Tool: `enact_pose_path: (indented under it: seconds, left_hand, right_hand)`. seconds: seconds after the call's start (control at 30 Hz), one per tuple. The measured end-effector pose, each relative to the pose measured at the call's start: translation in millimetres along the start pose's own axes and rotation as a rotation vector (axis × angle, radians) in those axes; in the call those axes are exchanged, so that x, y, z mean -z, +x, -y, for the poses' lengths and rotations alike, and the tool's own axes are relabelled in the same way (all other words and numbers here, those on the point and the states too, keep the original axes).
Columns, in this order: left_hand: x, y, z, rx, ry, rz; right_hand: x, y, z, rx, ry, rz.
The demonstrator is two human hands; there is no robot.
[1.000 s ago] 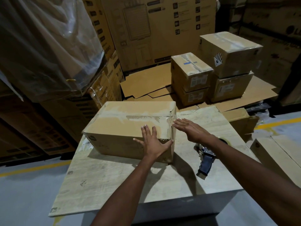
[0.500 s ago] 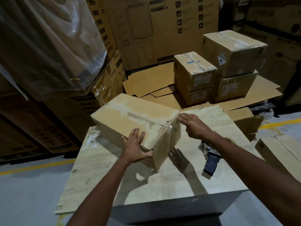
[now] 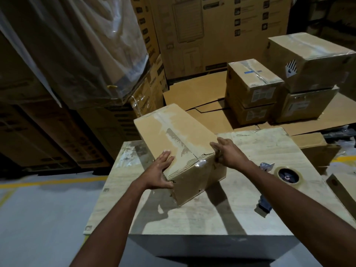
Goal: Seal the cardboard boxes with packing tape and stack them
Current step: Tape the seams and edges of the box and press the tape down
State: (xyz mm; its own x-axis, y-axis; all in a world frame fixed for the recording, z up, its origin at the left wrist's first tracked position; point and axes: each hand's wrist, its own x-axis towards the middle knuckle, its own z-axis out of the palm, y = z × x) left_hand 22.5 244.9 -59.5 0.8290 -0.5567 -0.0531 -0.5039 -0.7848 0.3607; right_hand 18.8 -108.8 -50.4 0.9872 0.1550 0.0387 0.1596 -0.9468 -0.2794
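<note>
Box: cardboard box point(image 3: 179, 143) over the worktop point(image 3: 212, 214), skewed, one bottom corner pointing at the person. Its far end juts past the worktop's far edge.
Change: a second ago the box lay flat and square across the worktop. It has since swung round and tipped off its base. Can't tell if the near corner still touches.
Left hand point(image 3: 159, 176): flat on the box's left side face, fingers fairly straight and spread, thumb low by the near corner. It supports the box rather than pinching it.
Right hand point(image 3: 229, 153): fingers bent over the box's right top edge, gripping it.
Seam: tape runs along the box top and folds, glossy, over the near end.
Tape dispenser point(image 3: 287, 176): right of the box, lying on the worktop, untouched.
Stacked boxes point(image 3: 254, 83): beyond the box to the right, already taped, two piles.
Reading: taping of this face looks finished. The turn likely starts either a flip to another seam or the carry to the piles.
</note>
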Motion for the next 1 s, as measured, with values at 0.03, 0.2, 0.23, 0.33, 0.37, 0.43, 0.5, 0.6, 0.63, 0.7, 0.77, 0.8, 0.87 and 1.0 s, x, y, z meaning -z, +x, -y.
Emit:
enact_pose_path:
  seconds: [0.03,0.2,0.23,0.33,0.37,0.43,0.5,0.6,0.63,0.7,0.77,0.8,0.87,1.0]
  left_hand:
    - [3.5,-2.7,4.3,-0.006,0.009,0.016]
    - [18.6,-10.7,22.4,-0.01,0.116,0.072]
    - [21.2,-11.5,23.6,-0.014,0.123,0.077]
    - [32.4,-7.2,22.1,-0.011,0.087,0.11]
    - [35.7,-4.5,20.0,0.004,0.053,0.101]
    - [37.7,5.5,15.4,0.04,-0.045,-0.013]
    - [31.8,20.7,10.5,0.076,-0.115,-0.184]
    - [18.2,42.9,-1.4,0.087,-0.155,-0.216]
    - [14.7,48.2,-6.1,0.082,-0.161,-0.194]
    - [9.8,58.2,-11.1,0.093,-0.165,-0.164]
    - [5.0,65.7,-12.3,0.153,-0.113,-0.161]
    - [2.8,68.5,-12.4,0.192,-0.07,-0.161]
    - [1.4,72.8,-12.5,0.269,-0.023,-0.154]
    - [4.2,79.7,-6.8,0.39,-0.031,-0.171]
  right_hand:
    - [-2.3,-5.5,3.4,0.002,-0.007,-0.007]
    - [-11.1,-32.4,12.6,0.022,-0.022,-0.052]
    - [-12.3,-35.8,12.5,0.025,-0.024,-0.054]
    - [-6.3,-38.9,7.1,0.056,-0.011,-0.034]
    - [-2.7,-37.9,5.3,0.064,-0.007,-0.036]
    - [4.6,-33.2,5.2,0.077,0.017,-0.073]
    - [7.9,-24.6,13.7,0.084,0.081,-0.12]
    - [9.4,-8.3,35.5,0.104,0.197,-0.101]
    - [9.3,-3.0,42.7,0.12,0.207,-0.081]
    - [7.8,8.7,55.5,0.139,0.212,-0.048]
    - [6.0,19.5,64.7,0.112,0.223,-0.044]
    - [4.4,24.1,67.1,0.087,0.222,-0.039]
    - [-2.5,32.0,67.8,0.029,0.201,0.011]
    - [-22.5,39.8,61.9,0.009,0.024,0.076]
